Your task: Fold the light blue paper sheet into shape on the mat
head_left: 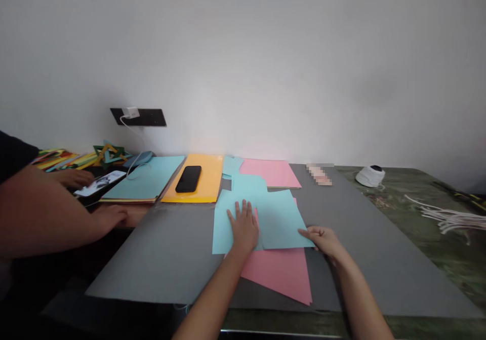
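Light blue paper lies over pink sheets on a grey board. Its shape is wide in front with a narrower part toward the wall, and a bit of pink shows at its middle. My left hand rests on the blue paper with fingers spread, holding nothing. At the paper's right front corner, my right hand pinches the edge between thumb and fingers. Part of the right hand's fingers is hidden under the paper.
A black phone lies on orange sheets. Beyond are more pink sheets. At left, another person's hands are by a lit phone. White cords and a white roll lie right.
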Demonstrator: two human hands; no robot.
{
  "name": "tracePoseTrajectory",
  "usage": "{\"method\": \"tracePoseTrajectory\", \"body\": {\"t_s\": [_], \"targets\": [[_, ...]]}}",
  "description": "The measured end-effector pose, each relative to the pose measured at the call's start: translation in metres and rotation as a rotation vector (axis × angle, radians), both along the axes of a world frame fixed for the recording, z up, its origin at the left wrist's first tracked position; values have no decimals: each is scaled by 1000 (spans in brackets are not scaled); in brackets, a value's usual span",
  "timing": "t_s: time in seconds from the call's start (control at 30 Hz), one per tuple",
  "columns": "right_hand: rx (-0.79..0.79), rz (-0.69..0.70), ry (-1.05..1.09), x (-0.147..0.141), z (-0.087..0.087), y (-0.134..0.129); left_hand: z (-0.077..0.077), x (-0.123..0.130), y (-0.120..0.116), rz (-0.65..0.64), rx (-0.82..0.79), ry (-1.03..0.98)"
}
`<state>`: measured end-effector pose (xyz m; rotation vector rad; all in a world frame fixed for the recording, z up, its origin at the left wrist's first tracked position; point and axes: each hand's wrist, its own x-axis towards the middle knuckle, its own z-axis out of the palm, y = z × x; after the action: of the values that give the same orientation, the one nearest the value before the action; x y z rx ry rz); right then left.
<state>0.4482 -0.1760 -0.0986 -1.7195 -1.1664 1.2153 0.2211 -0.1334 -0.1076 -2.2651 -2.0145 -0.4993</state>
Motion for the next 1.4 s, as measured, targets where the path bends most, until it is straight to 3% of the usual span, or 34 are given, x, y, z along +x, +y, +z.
{"method": "tracePoseTrajectory", "body": {"t_s": [0.2,0.37,0.47,0.6,0.7,0.83,0.9,1.1,1.3,1.4], "targets": [[24,86,-29,2,3,-4,5,0,-2,-2,-12,-33],[68,-6,6,12,0,-11,7,0,-3,-13,-46,-43],[83,29,57,18,2,-14,8,1,-4,-22,-41,-65],[124,34,87,17,5,-15,25,-9,-5,-34,11,-185],[129,-13,75,13,5,-13,49,-34,-6,56,74,-246],[138,-58,59,11,-1,-7,66,-71,-7,399,0,-186],[144,-57,55,9,-5,-2,64,-82,-7,439,-37,-180],[223,-106,-41,1,-13,11,52,-82,-5,338,-99,-217],[453,-311,-676,-29,-4,23,53,-76,-7,336,-103,-185],[507,-54,-637,-65,4,37,51,-75,-6,309,-112,-180]]}}
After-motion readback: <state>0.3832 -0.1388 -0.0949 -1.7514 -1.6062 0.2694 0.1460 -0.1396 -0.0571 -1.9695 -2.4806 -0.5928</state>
